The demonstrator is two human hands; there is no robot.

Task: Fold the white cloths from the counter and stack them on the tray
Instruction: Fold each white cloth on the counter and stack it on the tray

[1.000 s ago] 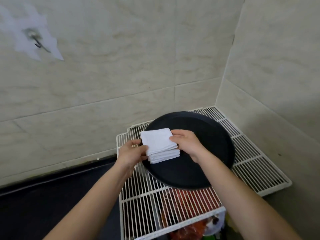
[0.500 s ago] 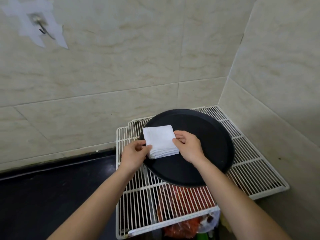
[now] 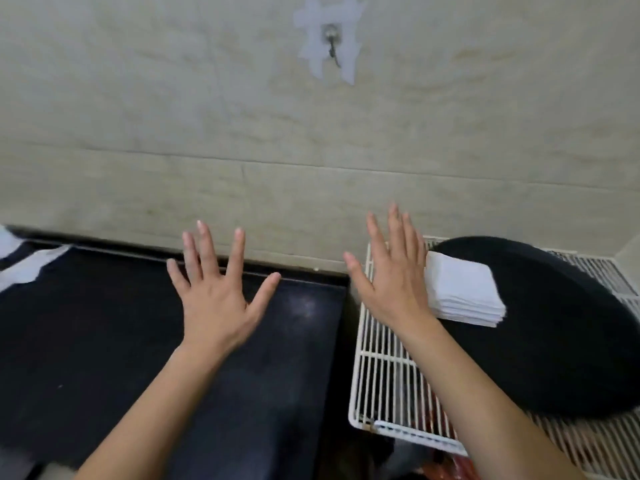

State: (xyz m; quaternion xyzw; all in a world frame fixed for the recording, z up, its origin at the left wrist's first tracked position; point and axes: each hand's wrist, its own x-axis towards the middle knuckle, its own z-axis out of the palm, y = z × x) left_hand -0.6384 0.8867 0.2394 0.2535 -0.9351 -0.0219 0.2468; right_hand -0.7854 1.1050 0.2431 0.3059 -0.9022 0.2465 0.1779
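Left grip (image 3: 214, 303) released, fingers spread over the dark worktop (image 3: 86, 341). Right grip (image 3: 394, 285) released too, just left of the cloths (image 3: 464, 292) stacked on the tray (image 3: 571, 341).

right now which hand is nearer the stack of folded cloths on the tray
Right. The right hand is just left of the stack of folded cloths; the left hand is farther left, spread over the dark counter.

Two bare forearms (image 3: 485, 393), uncovered as far as the view shows, bare left hand (image 3: 214, 299), bare right hand (image 3: 391, 282), slender fingers (image 3: 238, 254), short rounded fingernails (image 3: 200, 223) with a pale sheen, outlines slightly blurred
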